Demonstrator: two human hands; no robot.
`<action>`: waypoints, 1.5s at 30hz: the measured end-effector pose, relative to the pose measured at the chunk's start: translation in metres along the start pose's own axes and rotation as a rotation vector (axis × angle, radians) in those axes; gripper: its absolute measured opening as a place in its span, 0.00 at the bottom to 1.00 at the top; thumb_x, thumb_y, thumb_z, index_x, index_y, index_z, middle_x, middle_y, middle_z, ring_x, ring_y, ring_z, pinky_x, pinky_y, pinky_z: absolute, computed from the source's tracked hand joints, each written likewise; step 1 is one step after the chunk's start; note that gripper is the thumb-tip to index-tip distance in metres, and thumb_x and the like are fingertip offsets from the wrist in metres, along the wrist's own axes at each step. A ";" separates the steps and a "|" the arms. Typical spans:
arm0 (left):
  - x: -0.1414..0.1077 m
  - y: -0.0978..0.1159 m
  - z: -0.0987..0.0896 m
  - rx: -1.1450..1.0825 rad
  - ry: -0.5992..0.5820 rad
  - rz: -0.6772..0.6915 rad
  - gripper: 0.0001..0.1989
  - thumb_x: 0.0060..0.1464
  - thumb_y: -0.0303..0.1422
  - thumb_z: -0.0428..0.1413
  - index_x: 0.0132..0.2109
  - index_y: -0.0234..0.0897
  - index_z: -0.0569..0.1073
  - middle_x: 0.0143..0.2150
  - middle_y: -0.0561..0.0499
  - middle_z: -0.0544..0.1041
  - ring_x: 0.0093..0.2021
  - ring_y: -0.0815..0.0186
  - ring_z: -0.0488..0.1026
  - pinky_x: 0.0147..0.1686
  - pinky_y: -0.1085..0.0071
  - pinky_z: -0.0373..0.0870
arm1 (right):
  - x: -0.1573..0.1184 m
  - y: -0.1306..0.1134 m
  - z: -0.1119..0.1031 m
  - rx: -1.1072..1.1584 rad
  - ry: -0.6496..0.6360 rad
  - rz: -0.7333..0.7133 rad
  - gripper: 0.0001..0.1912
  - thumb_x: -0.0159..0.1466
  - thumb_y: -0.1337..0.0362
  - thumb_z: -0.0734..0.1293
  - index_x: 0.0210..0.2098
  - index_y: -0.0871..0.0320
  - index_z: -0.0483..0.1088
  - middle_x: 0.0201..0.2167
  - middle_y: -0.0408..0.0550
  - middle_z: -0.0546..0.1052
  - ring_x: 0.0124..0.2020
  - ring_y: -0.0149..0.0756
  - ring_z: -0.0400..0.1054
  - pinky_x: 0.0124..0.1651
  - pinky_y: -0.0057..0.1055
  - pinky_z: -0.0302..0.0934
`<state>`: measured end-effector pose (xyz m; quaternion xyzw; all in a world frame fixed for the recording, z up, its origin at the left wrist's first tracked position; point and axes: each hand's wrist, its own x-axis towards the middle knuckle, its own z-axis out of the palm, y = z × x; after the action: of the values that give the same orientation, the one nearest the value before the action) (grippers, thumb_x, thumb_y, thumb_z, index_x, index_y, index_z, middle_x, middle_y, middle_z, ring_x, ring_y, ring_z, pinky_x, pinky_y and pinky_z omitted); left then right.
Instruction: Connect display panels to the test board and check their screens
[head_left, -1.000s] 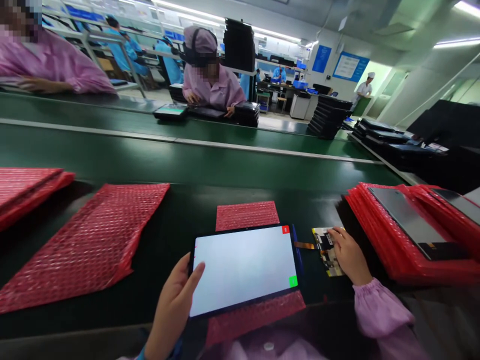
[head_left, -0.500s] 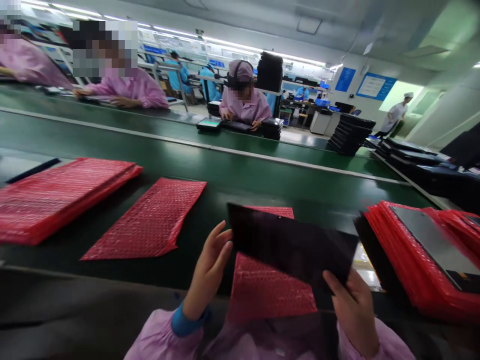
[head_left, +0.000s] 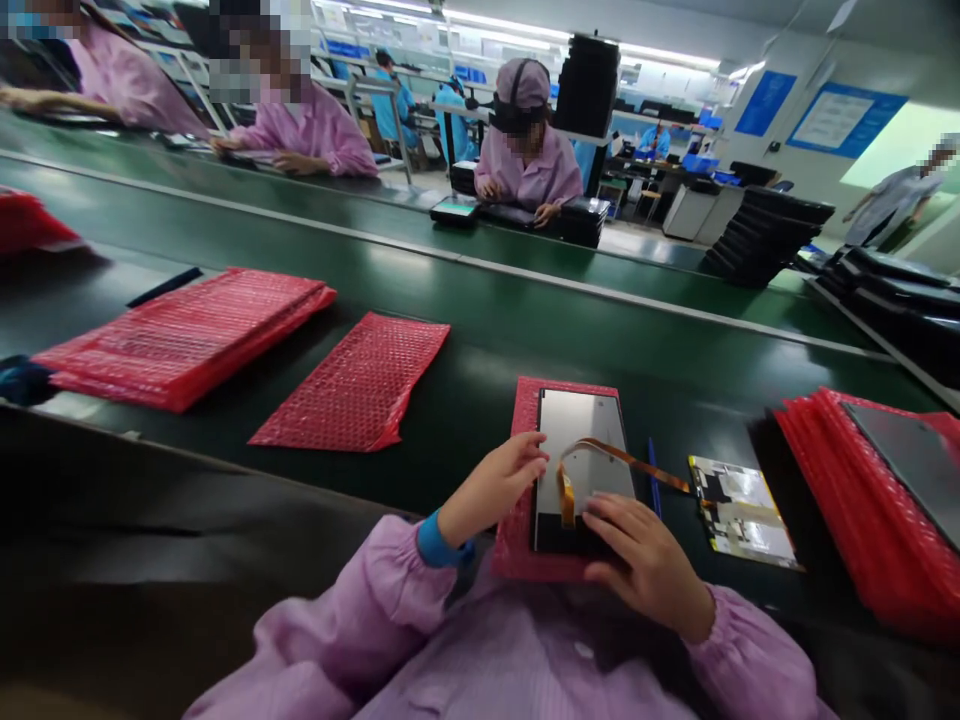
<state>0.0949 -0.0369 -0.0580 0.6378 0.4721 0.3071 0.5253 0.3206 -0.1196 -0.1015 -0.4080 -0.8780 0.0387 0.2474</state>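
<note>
A display panel (head_left: pixel 600 412) with a silvery back lies on a red bubble-wrap bag (head_left: pixel 517 560) in front of me. An orange flex cable (head_left: pixel 637 462) runs from its lower end to a battery-like silver pack (head_left: pixel 750 510) on the right. My left hand (head_left: pixel 491 490) is at the panel's left edge, fingers stretched out and slightly apart. Over the lower right part of the panel lies my right hand (head_left: pixel 652 565), its fingers spread near the cable's end. Between panel and pack is a blue pen-like stick (head_left: pixel 655 480).
Red bubble-wrap bags (head_left: pixel 187 335) are stacked at left, with a single bag (head_left: pixel 360 385) beside them. More bags (head_left: pixel 862 500) with a panel on top stand at right. Across the green bench (head_left: pixel 480 320), co-workers sit near stacks of black trays (head_left: pixel 772 235).
The panel, held up dark side towards me before, now lies silvery back up on the red bag. My right hand has let go of its edge. The silver pack and cable now show.
</note>
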 end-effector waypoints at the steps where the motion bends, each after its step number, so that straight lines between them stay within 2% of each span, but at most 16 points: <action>1: 0.006 0.000 0.005 0.005 -0.052 -0.034 0.21 0.55 0.32 0.52 0.56 0.33 0.66 0.44 0.43 0.77 0.38 0.64 0.77 0.35 0.69 0.73 | 0.007 -0.006 -0.003 0.049 -0.046 0.092 0.18 0.62 0.55 0.68 0.48 0.59 0.71 0.41 0.55 0.79 0.44 0.46 0.74 0.45 0.43 0.69; 4: 0.019 -0.002 0.020 0.031 -0.125 -0.083 0.27 0.50 0.29 0.57 0.58 0.32 0.64 0.37 0.49 0.76 0.24 0.69 0.74 0.23 0.74 0.69 | 0.034 -0.019 -0.009 0.160 -0.304 0.363 0.13 0.57 0.61 0.72 0.40 0.57 0.70 0.23 0.41 0.75 0.26 0.39 0.71 0.28 0.33 0.61; 7: 0.025 -0.007 0.030 0.063 -0.122 -0.090 0.30 0.48 0.27 0.57 0.60 0.32 0.61 0.31 0.54 0.74 0.20 0.71 0.70 0.19 0.76 0.65 | 0.054 -0.021 -0.010 0.232 -0.468 0.457 0.15 0.53 0.65 0.74 0.38 0.57 0.68 0.25 0.42 0.76 0.27 0.40 0.71 0.27 0.31 0.53; 11: 0.024 -0.011 0.032 0.108 -0.068 -0.053 0.31 0.48 0.25 0.57 0.60 0.35 0.62 0.30 0.56 0.73 0.21 0.73 0.67 0.21 0.77 0.64 | 0.059 -0.016 -0.008 0.272 -0.451 0.516 0.18 0.51 0.65 0.74 0.38 0.58 0.66 0.31 0.46 0.79 0.30 0.42 0.72 0.28 0.31 0.52; 20: 0.026 -0.012 0.029 0.128 -0.081 -0.022 0.33 0.48 0.28 0.56 0.62 0.32 0.60 0.31 0.55 0.73 0.22 0.71 0.67 0.23 0.74 0.65 | 0.053 -0.018 -0.005 0.197 -0.465 0.449 0.18 0.53 0.62 0.74 0.41 0.58 0.67 0.29 0.46 0.79 0.30 0.43 0.73 0.28 0.32 0.54; 23: 0.027 -0.014 0.028 0.127 -0.058 0.005 0.32 0.48 0.28 0.54 0.61 0.30 0.60 0.31 0.55 0.71 0.24 0.70 0.69 0.26 0.73 0.66 | 0.052 0.003 -0.016 0.167 -0.281 0.491 0.12 0.60 0.59 0.69 0.41 0.56 0.67 0.25 0.42 0.77 0.27 0.38 0.72 0.28 0.30 0.55; 26: 0.027 -0.015 0.027 0.141 -0.016 0.060 0.29 0.50 0.29 0.52 0.60 0.29 0.62 0.31 0.54 0.71 0.30 0.67 0.71 0.33 0.70 0.68 | 0.048 0.044 -0.029 -0.159 0.038 0.710 0.17 0.67 0.59 0.60 0.52 0.60 0.65 0.29 0.50 0.78 0.31 0.43 0.73 0.31 0.32 0.58; 30: 0.022 -0.012 0.023 0.181 0.028 0.122 0.27 0.52 0.30 0.51 0.60 0.29 0.63 0.30 0.54 0.71 0.32 0.65 0.70 0.39 0.67 0.66 | 0.040 0.092 -0.028 -0.332 -0.131 0.767 0.33 0.65 0.63 0.60 0.67 0.64 0.49 0.25 0.51 0.76 0.26 0.46 0.71 0.28 0.34 0.58; 32: 0.019 -0.010 0.019 0.205 0.025 0.134 0.27 0.53 0.30 0.51 0.60 0.28 0.63 0.30 0.54 0.72 0.31 0.65 0.69 0.38 0.67 0.66 | 0.037 0.102 -0.027 -0.272 -0.114 0.697 0.30 0.65 0.65 0.58 0.67 0.59 0.53 0.24 0.47 0.74 0.26 0.43 0.69 0.30 0.34 0.58; 34: 0.017 -0.009 0.014 0.219 0.019 0.134 0.26 0.54 0.31 0.51 0.60 0.28 0.64 0.30 0.53 0.72 0.30 0.66 0.69 0.36 0.68 0.66 | 0.035 0.101 -0.030 -0.233 0.128 0.628 0.23 0.66 0.65 0.56 0.60 0.58 0.65 0.26 0.49 0.74 0.30 0.43 0.69 0.35 0.36 0.61; 36: 0.017 -0.010 0.009 0.216 0.022 0.123 0.25 0.54 0.32 0.52 0.58 0.29 0.66 0.30 0.53 0.73 0.30 0.65 0.70 0.35 0.69 0.66 | 0.034 0.092 -0.038 -0.117 0.568 0.603 0.19 0.67 0.61 0.56 0.49 0.58 0.74 0.32 0.52 0.74 0.35 0.42 0.68 0.41 0.38 0.61; 38: 0.019 -0.012 0.004 0.208 0.024 0.112 0.23 0.54 0.32 0.54 0.57 0.31 0.68 0.30 0.52 0.74 0.31 0.65 0.70 0.34 0.69 0.66 | 0.036 0.075 -0.045 0.251 0.941 0.635 0.17 0.66 0.58 0.59 0.46 0.58 0.74 0.32 0.49 0.72 0.34 0.39 0.66 0.40 0.36 0.61; 39: 0.019 -0.013 0.002 0.200 0.027 0.106 0.22 0.54 0.32 0.54 0.55 0.31 0.69 0.31 0.52 0.75 0.31 0.65 0.71 0.34 0.70 0.66 | 0.037 0.063 -0.046 0.515 1.003 0.662 0.16 0.64 0.58 0.60 0.46 0.57 0.73 0.31 0.47 0.71 0.32 0.36 0.64 0.38 0.34 0.60; 40: 0.020 -0.015 0.001 0.190 0.030 0.101 0.21 0.54 0.33 0.54 0.55 0.32 0.69 0.31 0.52 0.75 0.31 0.66 0.71 0.34 0.70 0.66 | 0.038 0.051 -0.045 0.780 0.975 0.689 0.16 0.62 0.58 0.62 0.47 0.56 0.73 0.29 0.44 0.69 0.29 0.34 0.63 0.35 0.32 0.60; 42: 0.022 -0.018 0.001 0.171 0.036 0.095 0.20 0.55 0.33 0.54 0.54 0.32 0.70 0.31 0.52 0.75 0.30 0.66 0.72 0.33 0.71 0.67 | 0.039 0.026 -0.035 1.130 0.750 0.706 0.16 0.59 0.60 0.67 0.47 0.53 0.71 0.26 0.40 0.67 0.27 0.31 0.61 0.32 0.29 0.58; 45: 0.021 -0.018 0.004 0.158 0.045 0.095 0.20 0.55 0.33 0.54 0.55 0.32 0.70 0.31 0.52 0.76 0.30 0.66 0.73 0.32 0.71 0.68 | 0.039 -0.004 -0.008 1.063 0.523 0.702 0.11 0.60 0.55 0.68 0.31 0.56 0.72 0.20 0.39 0.65 0.22 0.28 0.58 0.25 0.26 0.52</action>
<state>0.1008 -0.0190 -0.0785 0.6918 0.4759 0.3076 0.4475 0.3003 -0.0950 -0.0772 -0.4874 -0.4671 0.4424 0.5904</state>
